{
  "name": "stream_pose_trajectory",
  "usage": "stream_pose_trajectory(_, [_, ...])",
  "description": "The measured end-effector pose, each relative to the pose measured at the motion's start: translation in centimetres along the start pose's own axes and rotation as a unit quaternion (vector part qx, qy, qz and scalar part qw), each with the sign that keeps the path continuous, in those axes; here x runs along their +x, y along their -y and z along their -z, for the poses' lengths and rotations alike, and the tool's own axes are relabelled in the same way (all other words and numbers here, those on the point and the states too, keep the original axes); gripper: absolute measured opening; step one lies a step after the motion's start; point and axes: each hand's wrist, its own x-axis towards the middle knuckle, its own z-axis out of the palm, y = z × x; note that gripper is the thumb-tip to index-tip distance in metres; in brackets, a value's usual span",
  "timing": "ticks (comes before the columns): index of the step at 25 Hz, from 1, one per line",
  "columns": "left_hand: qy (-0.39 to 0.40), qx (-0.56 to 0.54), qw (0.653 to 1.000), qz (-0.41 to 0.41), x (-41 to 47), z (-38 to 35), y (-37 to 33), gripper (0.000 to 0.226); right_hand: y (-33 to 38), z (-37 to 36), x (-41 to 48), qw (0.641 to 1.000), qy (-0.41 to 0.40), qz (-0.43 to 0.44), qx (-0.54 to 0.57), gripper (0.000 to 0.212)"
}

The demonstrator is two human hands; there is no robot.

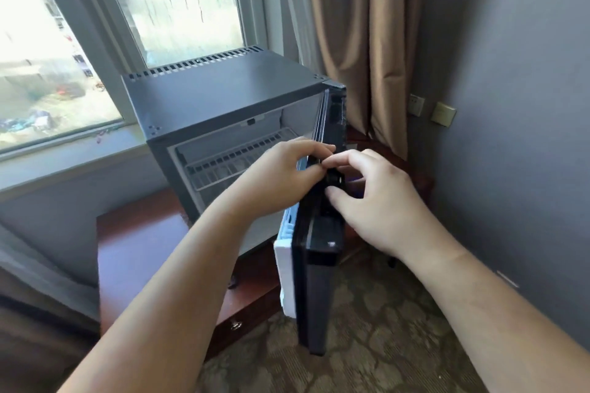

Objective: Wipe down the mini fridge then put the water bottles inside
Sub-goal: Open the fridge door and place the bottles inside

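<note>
A dark grey mini fridge (220, 89) stands on a reddish wooden cabinet, its door (314, 284) swung wide open toward me, edge-on. Inside, a pale wire shelf (230, 159) shows near the top. My left hand (281, 175) grips the door's top edge from the inner side. My right hand (367, 201) pinches the same top edge from the outer side, fingertips on a small black part there. No cloth and no water bottles are in view.
The wooden cabinet (137, 252) sits below a window sill (64, 153). Brown curtains (364, 41) hang right of the fridge. A grey wall (517, 105) with two sockets stands close on the right. Patterned carpet (367, 344) covers the floor.
</note>
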Motion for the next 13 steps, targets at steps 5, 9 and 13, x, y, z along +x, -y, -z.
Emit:
stream_pose_trajectory(5, [0.060, 0.062, 0.996, 0.037, 0.2, 7.2, 4.1, 0.055, 4.4, -6.4, 2.5, 0.997, 0.057, 0.043, -0.023, 0.043])
stream_pose_trajectory(9, [0.065, 0.112, 0.989, 0.065, 1.3, 12.0, 7.4, 0.059, 6.9, -11.9, 6.5, 0.992, 0.080, 0.058, -0.082, 0.051])
stream_pose_trajectory(13, [0.058, 0.139, 0.986, 0.067, 2.1, 14.4, 9.6, 0.058, 8.3, -15.5, 8.9, 0.985, 0.123, 0.040, -0.113, 0.059])
